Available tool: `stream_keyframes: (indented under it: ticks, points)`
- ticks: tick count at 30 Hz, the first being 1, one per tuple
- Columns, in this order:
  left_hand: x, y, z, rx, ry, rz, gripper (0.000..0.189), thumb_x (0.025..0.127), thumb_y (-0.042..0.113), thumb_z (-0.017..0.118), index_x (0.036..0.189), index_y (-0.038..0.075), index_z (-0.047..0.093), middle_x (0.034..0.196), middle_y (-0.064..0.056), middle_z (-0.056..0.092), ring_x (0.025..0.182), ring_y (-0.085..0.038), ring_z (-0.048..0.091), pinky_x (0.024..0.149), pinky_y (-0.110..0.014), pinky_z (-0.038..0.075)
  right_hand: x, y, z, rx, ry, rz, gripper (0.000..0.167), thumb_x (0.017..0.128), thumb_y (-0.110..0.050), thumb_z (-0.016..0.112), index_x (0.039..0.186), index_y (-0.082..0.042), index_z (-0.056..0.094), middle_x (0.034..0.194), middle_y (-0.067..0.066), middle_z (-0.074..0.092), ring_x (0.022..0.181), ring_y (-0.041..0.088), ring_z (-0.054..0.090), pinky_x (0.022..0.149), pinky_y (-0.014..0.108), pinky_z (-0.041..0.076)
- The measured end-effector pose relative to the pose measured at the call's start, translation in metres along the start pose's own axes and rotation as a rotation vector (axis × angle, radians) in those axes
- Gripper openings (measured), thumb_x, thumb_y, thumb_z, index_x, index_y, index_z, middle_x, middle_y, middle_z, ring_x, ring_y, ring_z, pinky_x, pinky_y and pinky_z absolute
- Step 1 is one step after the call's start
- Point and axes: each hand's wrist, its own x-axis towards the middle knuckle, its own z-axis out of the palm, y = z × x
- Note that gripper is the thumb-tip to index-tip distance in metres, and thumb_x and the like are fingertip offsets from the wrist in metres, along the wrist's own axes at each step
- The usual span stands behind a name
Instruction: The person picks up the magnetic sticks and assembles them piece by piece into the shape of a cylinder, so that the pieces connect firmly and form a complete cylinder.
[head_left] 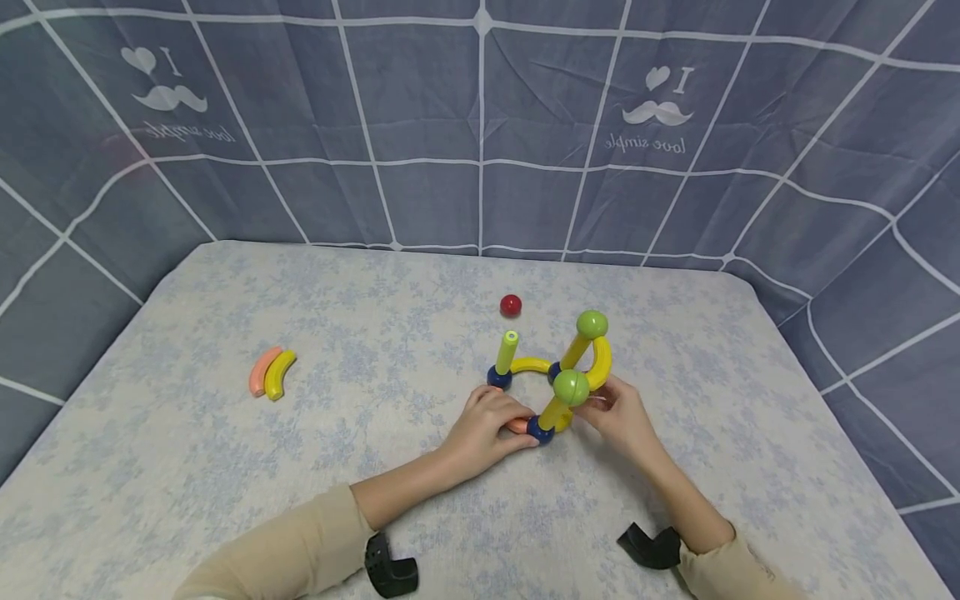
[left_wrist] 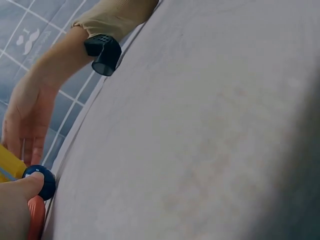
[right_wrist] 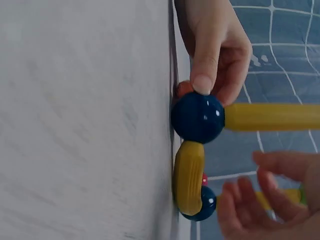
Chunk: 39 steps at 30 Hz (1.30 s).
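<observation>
A magnetic ball-and-rod toy frame stands on the table. Its base joins blue balls with yellow curved rods and an orange curved rod. Two yellow straight rods rise to green balls, bridged by another yellow curved rod. A light green rod stands upright at the far left corner. My left hand grips the orange rod, its thumb pressed on the near blue ball. At the frame's right side, my right hand has loosely bent fingers and holds nothing.
A red ball lies behind the frame. Farther left, an orange curved rod and a yellow curved rod lie side by side. A patterned cloth covers the table, and a blue-grey curtain hangs behind it.
</observation>
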Motion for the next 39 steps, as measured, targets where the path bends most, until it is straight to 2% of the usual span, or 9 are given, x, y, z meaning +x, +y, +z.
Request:
stream_keyframes:
  ticks: [3,7,11,16,21,25,30,34,39]
  points:
    - [0.001,0.001,0.001,0.006,0.013,0.001,0.03,0.075,0.03,0.074,0.099,0.012,0.069,0.095,0.001,0.067,0.098,-0.015,0.055,0.1,-0.038,0.031,-0.01,-0.005,0.001,0.091,-0.097,-0.093,0.031,0.08,0.008,0.062,0.11,0.013,0.055,0.104,0.024,0.06,0.09,0.009,0.062,0.077,0.022,0.052]
    - [0.001,0.003,0.002,0.025,0.031,0.003,0.029,0.075,0.03,0.074,0.098,0.012,0.069,0.095,0.002,0.067,0.096,-0.015,0.056,0.1,-0.038,0.032,-0.017,-0.009,0.003,0.149,-0.137,-0.181,0.027,0.08,0.008,0.062,0.106,0.013,0.056,0.1,0.005,0.064,0.091,0.004,0.06,0.081,0.021,0.05]
    - [0.001,0.006,0.005,0.055,0.066,0.006,0.029,0.075,0.031,0.074,0.096,0.012,0.069,0.091,0.002,0.067,0.091,-0.013,0.056,0.098,-0.038,0.034,-0.019,-0.01,0.006,0.171,-0.098,-0.271,0.026,0.078,0.01,0.064,0.103,0.011,0.057,0.098,-0.009,0.063,0.09,0.007,0.061,0.081,0.021,0.05]
    - [0.002,0.01,0.009,0.085,0.102,-0.001,0.031,0.074,0.032,0.075,0.096,0.011,0.069,0.089,0.002,0.067,0.088,-0.012,0.057,0.094,-0.035,0.036,-0.02,-0.011,0.009,0.175,-0.013,-0.367,0.031,0.075,0.014,0.065,0.104,0.011,0.057,0.101,-0.008,0.063,0.089,0.006,0.062,0.078,0.021,0.051]
    - [0.002,0.012,0.008,0.057,0.121,0.003,0.03,0.075,0.03,0.075,0.096,0.01,0.069,0.091,0.001,0.066,0.09,-0.013,0.057,0.09,-0.033,0.039,-0.02,-0.012,0.01,0.173,0.029,-0.382,0.033,0.072,0.017,0.065,0.104,0.013,0.057,0.1,-0.01,0.063,0.088,0.005,0.062,0.076,0.02,0.051]
    - [0.003,0.007,0.001,-0.047,0.228,0.081,0.022,0.076,0.018,0.074,0.092,0.005,0.069,0.09,-0.002,0.066,0.088,-0.016,0.058,0.083,-0.032,0.044,-0.022,-0.016,0.01,0.155,0.073,-0.349,0.034,0.071,0.016,0.067,0.103,0.011,0.055,0.098,-0.01,0.062,0.085,0.004,0.062,0.075,0.02,0.052]
    - [0.008,-0.01,-0.018,-0.199,0.433,0.159,0.011,0.075,-0.001,0.064,0.085,0.0,0.067,0.081,-0.007,0.065,0.077,-0.018,0.058,0.073,-0.03,0.048,-0.025,-0.021,0.009,0.21,0.24,-0.383,0.04,0.067,0.021,0.067,0.1,0.014,0.045,0.093,-0.002,0.057,0.083,0.009,0.058,0.074,0.018,0.049]
    - [0.018,-0.028,-0.036,-0.265,0.497,0.085,0.016,0.074,-0.007,0.062,0.089,-0.002,0.066,0.081,-0.011,0.065,0.077,-0.023,0.056,0.066,-0.037,0.047,-0.023,-0.026,0.008,0.215,0.348,-0.608,0.047,0.072,0.005,0.073,0.101,0.02,0.039,0.099,0.011,0.05,0.092,0.015,0.05,0.079,0.021,0.043]
    - [0.035,-0.052,-0.049,-0.26,0.406,-0.076,0.023,0.076,-0.006,0.062,0.099,-0.002,0.064,0.091,-0.013,0.064,0.084,-0.027,0.055,0.069,-0.041,0.046,-0.015,-0.036,0.008,0.017,0.391,-0.853,0.055,0.08,-0.027,0.071,0.097,0.02,0.05,0.097,0.025,0.048,0.1,0.015,0.046,0.084,0.022,0.039]
